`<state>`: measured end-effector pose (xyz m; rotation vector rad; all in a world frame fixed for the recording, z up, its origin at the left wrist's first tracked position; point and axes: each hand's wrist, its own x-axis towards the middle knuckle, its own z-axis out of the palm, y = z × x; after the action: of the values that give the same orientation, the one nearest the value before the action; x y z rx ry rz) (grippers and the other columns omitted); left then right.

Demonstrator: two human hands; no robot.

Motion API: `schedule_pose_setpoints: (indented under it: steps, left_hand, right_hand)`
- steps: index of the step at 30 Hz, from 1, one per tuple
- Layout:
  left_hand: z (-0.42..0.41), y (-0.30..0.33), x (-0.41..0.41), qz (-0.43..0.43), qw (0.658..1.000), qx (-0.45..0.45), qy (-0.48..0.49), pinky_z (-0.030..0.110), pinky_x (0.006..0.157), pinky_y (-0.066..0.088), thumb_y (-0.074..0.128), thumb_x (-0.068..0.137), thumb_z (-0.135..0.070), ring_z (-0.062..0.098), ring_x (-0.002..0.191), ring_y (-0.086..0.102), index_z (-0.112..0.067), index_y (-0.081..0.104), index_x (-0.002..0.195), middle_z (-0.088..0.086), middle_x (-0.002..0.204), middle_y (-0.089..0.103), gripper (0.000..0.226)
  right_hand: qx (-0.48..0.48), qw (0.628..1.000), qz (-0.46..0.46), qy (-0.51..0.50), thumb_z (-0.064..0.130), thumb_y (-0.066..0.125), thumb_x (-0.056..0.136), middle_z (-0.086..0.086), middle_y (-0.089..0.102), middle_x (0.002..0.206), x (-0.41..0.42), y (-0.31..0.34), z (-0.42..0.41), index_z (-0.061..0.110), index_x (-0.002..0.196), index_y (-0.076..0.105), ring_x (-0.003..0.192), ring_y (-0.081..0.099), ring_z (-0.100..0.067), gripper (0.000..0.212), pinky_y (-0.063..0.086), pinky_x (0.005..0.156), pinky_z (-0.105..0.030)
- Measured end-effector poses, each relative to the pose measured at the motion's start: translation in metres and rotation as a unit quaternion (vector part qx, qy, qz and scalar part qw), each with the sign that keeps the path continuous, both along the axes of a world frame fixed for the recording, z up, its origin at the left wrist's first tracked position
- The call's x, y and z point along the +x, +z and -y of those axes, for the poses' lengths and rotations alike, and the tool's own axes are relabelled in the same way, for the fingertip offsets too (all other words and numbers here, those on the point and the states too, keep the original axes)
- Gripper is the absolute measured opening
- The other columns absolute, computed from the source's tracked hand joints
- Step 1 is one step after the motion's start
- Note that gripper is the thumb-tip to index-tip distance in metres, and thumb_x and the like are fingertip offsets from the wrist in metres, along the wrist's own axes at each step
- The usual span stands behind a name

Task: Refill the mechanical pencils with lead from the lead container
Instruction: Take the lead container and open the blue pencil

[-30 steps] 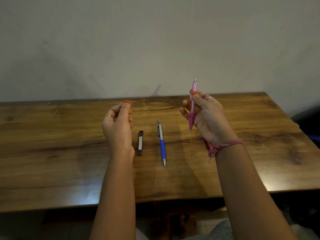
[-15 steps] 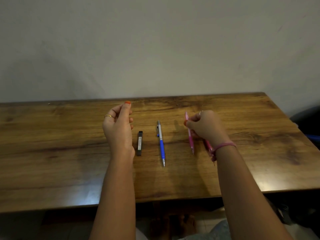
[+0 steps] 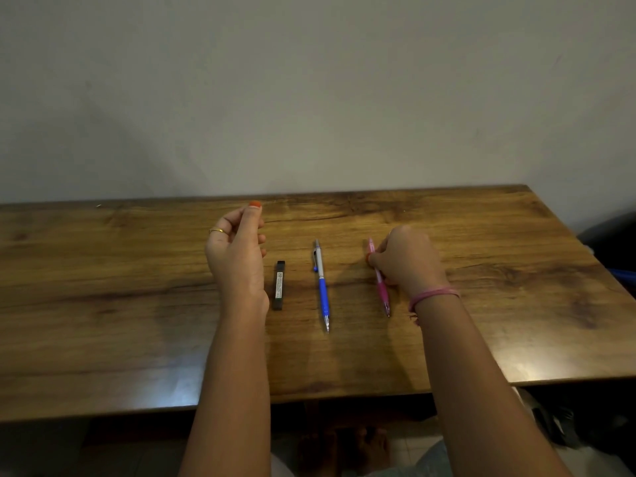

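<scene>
The black lead container (image 3: 279, 285), left of the pencils, bears a white label, its print too small to read.

A wooden counter (image 3: 120, 304) with dark, streaky grain fills the middle of the view, its far edge against a plain pale wall (image 3: 309, 91). Light glares off the counter's near edge in 2 spots, left and right. Past its right end sits a dark rounded shape (image 3: 612, 246), too dim to identify. Below the near edge, pale floor (image 3: 409, 449) shows in shadow.
</scene>
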<state>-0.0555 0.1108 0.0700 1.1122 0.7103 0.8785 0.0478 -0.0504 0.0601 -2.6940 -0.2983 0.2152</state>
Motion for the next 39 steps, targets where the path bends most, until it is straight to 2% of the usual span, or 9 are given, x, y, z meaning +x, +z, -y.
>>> schedule_pose_setpoints:
  steps: [4,9,14,20,23,27,30,33,39]
  left_hand:
    - [-0.001,0.0,0.0,0.003,1.0,-0.001,0.001,0.014,0.049,0.043,0.069,0.084,-0.026,-0.002,0.058,0.052,-0.027,0.065,0.078,-0.015,0.065,0.062,0.008]
    - [-0.001,0.0,0.0,-0.003,1.0,0.001,0.002,0.014,0.05,0.043,0.069,0.085,-0.027,-0.002,0.059,0.053,-0.026,0.066,0.079,-0.016,0.064,0.063,0.006]
    - [0.001,0.001,0.001,-0.015,1.0,0.018,-0.012,0.013,0.049,0.043,0.068,0.087,-0.025,-0.002,0.058,0.051,-0.024,0.066,0.082,-0.014,0.068,0.062,0.005]
    - [0.003,-0.002,0.001,-0.059,0.995,0.05,-0.057,0.014,0.052,0.046,0.067,0.087,-0.027,-0.004,0.059,0.054,-0.025,0.067,0.082,-0.015,0.069,0.063,0.005]
    - [0.003,-0.003,0.002,-0.077,0.992,0.06,-0.083,0.016,0.052,0.047,0.067,0.086,-0.027,-0.001,0.061,0.055,-0.024,0.068,0.085,-0.013,0.07,0.064,0.003]
    - [0.003,-0.006,0.004,-0.093,0.987,0.045,-0.125,0.016,0.056,0.05,0.069,0.086,-0.023,-0.001,0.064,0.062,-0.021,0.069,0.088,-0.009,0.073,0.067,0.003]
    - [0.005,-0.007,0.004,-0.125,0.97,0.024,-0.205,0.025,0.068,0.056,0.067,0.087,-0.021,0.009,0.08,0.068,-0.021,0.069,0.094,0.0,0.088,0.071,0.007]
    - [0.008,-0.006,0.003,-0.165,0.944,0.035,-0.285,0.033,0.076,0.057,0.065,0.088,-0.026,0.014,0.084,0.071,-0.024,0.07,0.098,-0.002,0.088,0.074,0.011]
    - [0.013,0.003,0.0,-0.1,0.931,-0.012,-0.352,0.023,0.06,0.056,0.071,0.076,-0.021,0.013,0.082,0.072,-0.019,0.068,0.101,-0.001,0.088,0.075,0.026]
  right_hand:
    - [-0.019,1.0,0.021,0.001,0.029,0.06,0.094,-0.008,0.063,0.078,-0.003,0.003,0.0,0.006,0.094,0.07,0.073,0.061,-0.022,0.025,0.044,0.054,-0.027]
    - [0.042,0.998,0.051,0.018,0.026,0.064,0.091,-0.009,0.07,0.086,-0.005,0.007,-0.006,0.01,0.091,0.072,0.084,0.066,-0.022,0.018,0.057,0.077,-0.037]
    - [0.085,0.993,-0.021,0.084,0.037,0.07,0.087,0.009,0.06,0.07,-0.021,0.004,-0.032,0.019,0.09,0.069,0.065,0.057,-0.001,0.018,0.04,0.049,-0.01]
    - [0.033,0.99,-0.061,0.119,0.034,0.07,0.086,0.002,0.061,0.084,-0.03,-0.012,-0.051,0.015,0.105,0.062,0.071,0.057,-0.006,0.028,0.038,0.05,-0.015]
    - [0.051,0.987,-0.089,0.125,0.028,0.068,0.088,0.002,0.061,0.081,-0.027,-0.011,-0.048,0.016,0.094,0.061,0.071,0.061,-0.008,0.015,0.045,0.053,-0.016]
    - [0.204,0.965,-0.142,0.082,0.027,0.068,0.087,0.001,0.065,0.076,-0.025,-0.001,-0.041,0.022,0.084,0.057,0.06,0.065,-0.005,0.012,0.051,0.05,-0.017]
    - [0.432,0.869,-0.239,0.028,0.014,0.064,0.086,-0.004,0.068,0.078,-0.025,0.015,-0.035,0.011,0.096,0.059,0.059,0.069,-0.009,0.012,0.055,0.053,-0.023]
    - [0.518,0.808,-0.276,0.04,0.011,0.062,0.087,0.001,0.07,0.068,-0.024,0.023,-0.029,0.011,0.091,0.06,0.065,0.07,-0.012,0.005,0.056,0.057,-0.026]
    - [0.484,0.851,-0.196,0.05,0.027,0.066,0.089,0.003,0.069,0.084,-0.021,0.023,-0.025,0.021,0.092,0.065,0.082,0.063,-0.012,0.006,0.05,0.07,-0.029]
